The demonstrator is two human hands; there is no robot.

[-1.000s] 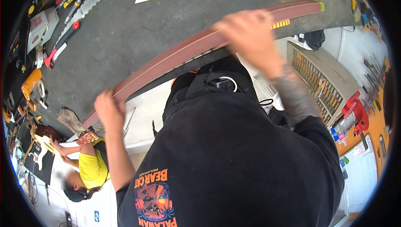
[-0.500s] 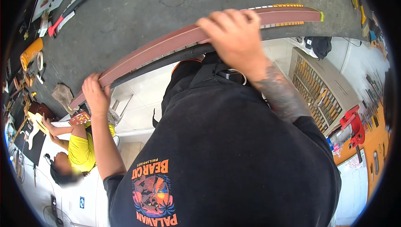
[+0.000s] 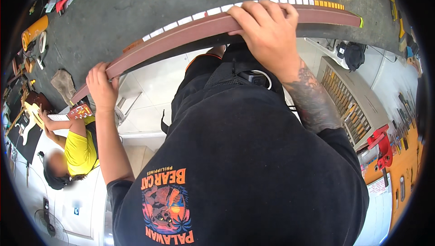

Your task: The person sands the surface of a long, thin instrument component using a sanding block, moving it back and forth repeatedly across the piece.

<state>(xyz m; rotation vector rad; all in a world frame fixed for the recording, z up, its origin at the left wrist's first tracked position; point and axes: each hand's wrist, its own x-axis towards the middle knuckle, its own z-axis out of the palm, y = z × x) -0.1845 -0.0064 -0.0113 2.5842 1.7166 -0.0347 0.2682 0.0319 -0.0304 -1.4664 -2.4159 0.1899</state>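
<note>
A long, narrow reddish-brown bar [image 3: 195, 31], looking like a sanding beam, lies across the bench's near edge with a yellow-green right tip. Beneath it, along its far side, shows a strip [image 3: 184, 21] of white segments parted by dark lines, turning yellow at the right; it looks like a taped fretboard, most of it covered by the bar. Toward the bar's left end, my left hand [image 3: 101, 87] grips it, thumb on the near side. My right hand [image 3: 271, 37] is wrapped over the bar right of its middle, fingers on the far side.
On the dark bench [image 3: 136, 1] are a grey cloth [image 3: 62, 84], an orange roll [image 3: 34, 33] and a red-handled tool [image 3: 66, 1]. A person in a yellow shirt [image 3: 80, 145] holds a guitar at lower left. A rack [image 3: 349, 103] and red clamp [image 3: 381, 146] stand right.
Both hands have shifted the bar toward me and slightly right over the strip. More white segments now show on its far side, fewer on its near side. The grip is unchanged.
</note>
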